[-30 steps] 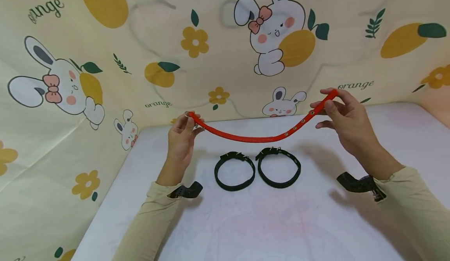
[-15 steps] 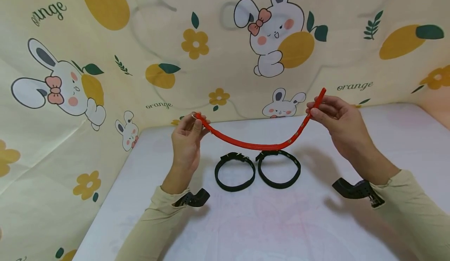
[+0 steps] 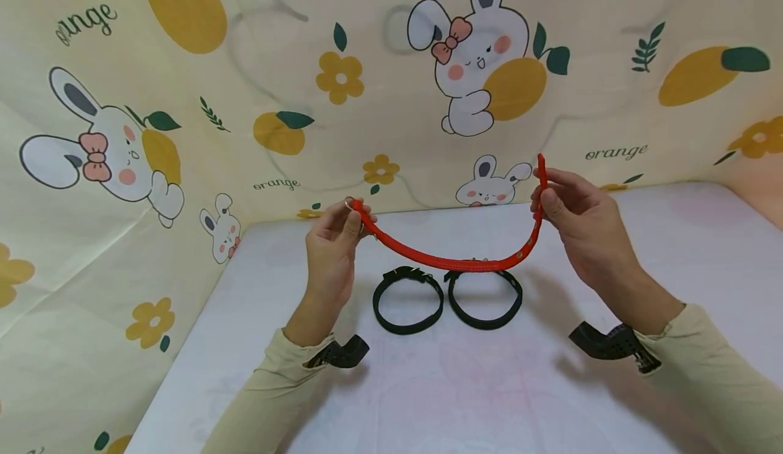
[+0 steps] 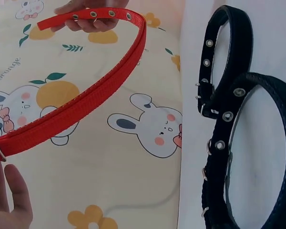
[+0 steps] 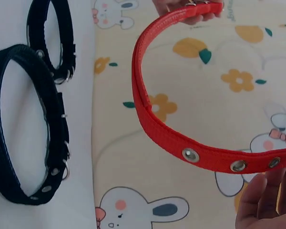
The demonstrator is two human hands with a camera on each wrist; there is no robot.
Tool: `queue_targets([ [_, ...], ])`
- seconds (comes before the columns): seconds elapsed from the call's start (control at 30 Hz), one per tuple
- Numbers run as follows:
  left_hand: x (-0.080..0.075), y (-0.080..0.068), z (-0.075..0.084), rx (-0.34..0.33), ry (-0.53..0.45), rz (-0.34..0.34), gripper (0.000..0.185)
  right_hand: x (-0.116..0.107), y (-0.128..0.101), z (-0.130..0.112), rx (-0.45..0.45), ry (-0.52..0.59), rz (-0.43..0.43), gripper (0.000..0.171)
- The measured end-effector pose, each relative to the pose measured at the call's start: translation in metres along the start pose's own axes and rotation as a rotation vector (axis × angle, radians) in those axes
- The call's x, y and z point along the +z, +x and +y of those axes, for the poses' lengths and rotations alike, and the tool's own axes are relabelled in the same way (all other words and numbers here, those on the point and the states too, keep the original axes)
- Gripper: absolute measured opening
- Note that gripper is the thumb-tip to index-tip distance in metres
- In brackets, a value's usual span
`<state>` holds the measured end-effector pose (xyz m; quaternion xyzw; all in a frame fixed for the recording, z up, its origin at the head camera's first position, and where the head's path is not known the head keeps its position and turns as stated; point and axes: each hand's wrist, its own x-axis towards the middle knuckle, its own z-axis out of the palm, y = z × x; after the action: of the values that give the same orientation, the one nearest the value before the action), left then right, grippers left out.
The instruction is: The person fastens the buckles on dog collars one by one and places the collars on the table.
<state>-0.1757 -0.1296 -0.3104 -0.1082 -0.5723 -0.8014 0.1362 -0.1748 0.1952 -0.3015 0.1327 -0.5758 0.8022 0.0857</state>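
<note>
A red pet collar (image 3: pixel 453 264) with metal eyelets hangs in a sagging curve between both hands, above the table. My left hand (image 3: pixel 332 250) pinches its buckle end, where a metal ring shows. Near the other end, the right hand (image 3: pixel 584 226) grips the strap between thumb and fingers, and the tip sticks up past them. Eyelets (image 5: pixel 190 155) line the right part of the strap in the right wrist view. Two black collars (image 3: pixel 408 332) (image 3: pixel 486 325) lie buckled into loops on the table, side by side beneath the red one, which partly covers the right loop's top in the head view.
The white table (image 3: pixel 465 393) meets a cream cloth backdrop (image 3: pixel 379 121) printed with rabbits and oranges at its far edge. A black wrist camera mount sits on each sleeve (image 3: pixel 339 353) (image 3: pixel 614 342).
Both hands have moved closer together, the right one leftward along with the strap end. The red collar sags deeper, and its right end now points upward.
</note>
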Motion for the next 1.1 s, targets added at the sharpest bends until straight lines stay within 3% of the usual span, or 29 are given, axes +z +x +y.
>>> queue_targets([
  [0.5,0.008,-0.006,0.002,0.075,0.047,-0.049,0.048,0.010,-0.010,-0.005,-0.021,-0.088,-0.045,0.031],
  [0.8,0.010,-0.013,0.006,0.086,0.099,-0.143,0.019,0.017,-0.014,-0.005,-0.048,-0.169,-0.084,0.032],
  [1.1,0.018,-0.013,0.005,0.148,0.135,-0.227,0.030,0.029,-0.018,-0.005,-0.120,-0.292,-0.119,0.029],
])
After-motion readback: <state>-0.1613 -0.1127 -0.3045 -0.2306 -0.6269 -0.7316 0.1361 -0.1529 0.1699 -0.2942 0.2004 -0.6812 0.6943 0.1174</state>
